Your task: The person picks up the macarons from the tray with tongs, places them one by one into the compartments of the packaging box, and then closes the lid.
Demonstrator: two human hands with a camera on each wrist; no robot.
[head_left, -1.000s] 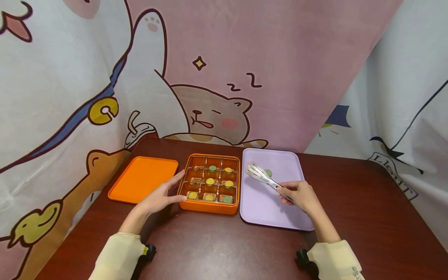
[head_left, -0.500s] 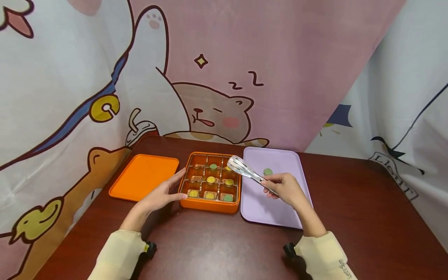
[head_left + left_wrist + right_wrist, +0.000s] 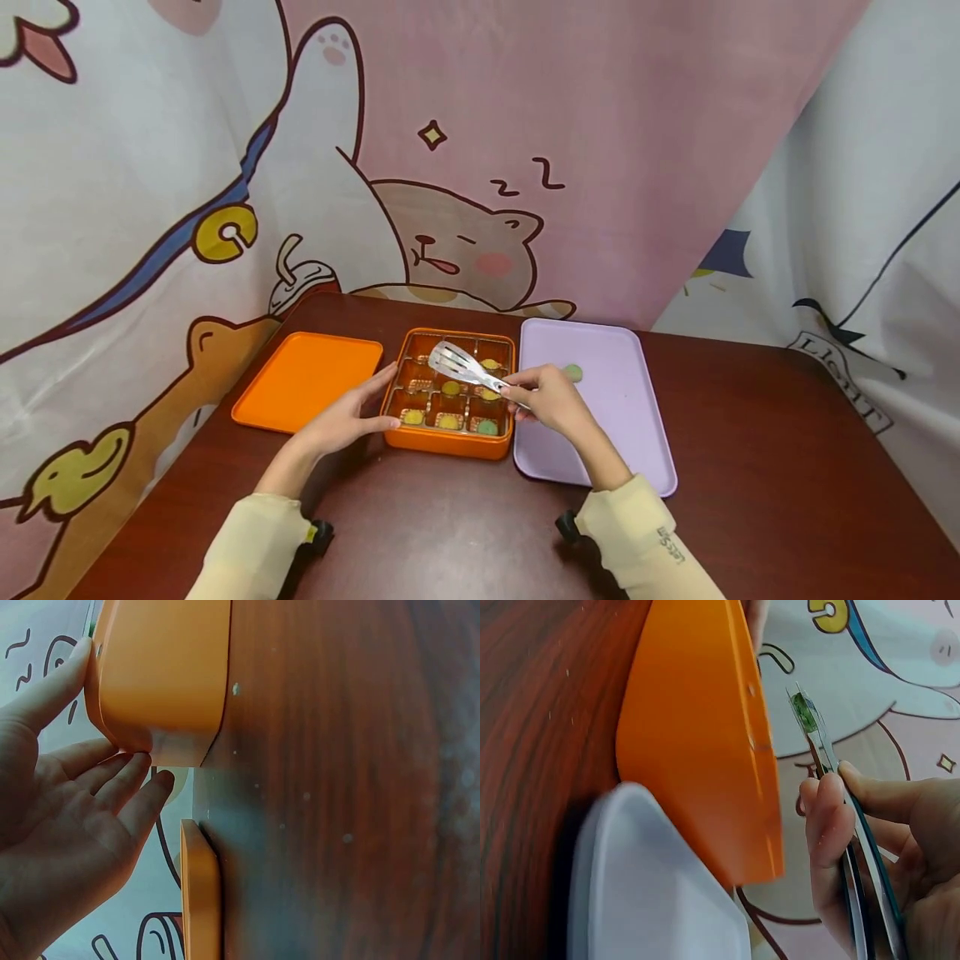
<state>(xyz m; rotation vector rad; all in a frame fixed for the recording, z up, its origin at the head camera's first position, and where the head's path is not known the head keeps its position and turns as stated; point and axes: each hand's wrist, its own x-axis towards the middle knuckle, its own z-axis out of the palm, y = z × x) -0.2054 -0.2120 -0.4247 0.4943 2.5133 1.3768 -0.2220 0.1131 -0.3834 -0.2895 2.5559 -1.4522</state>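
Observation:
An orange box with square compartments holds several small round yellow and green pieces. My left hand rests against its left side with straight fingers, the thumb along the front corner; the left wrist view shows the fingers touching the box wall. My right hand grips metal tongs, whose blades hover over the box's back compartments. I see nothing between the blades. In the right wrist view the tongs stick out past the box. One green piece lies on the lavender tray.
An orange lid lies flat left of the box, its edge close to my left fingers. The lavender tray sits right against the box. All stand on a dark wooden table with cartoon curtains behind.
My right hand has carried the tongs leftwards from above the lavender tray to above the orange box. The green piece stays on the tray. The left hand has not moved.

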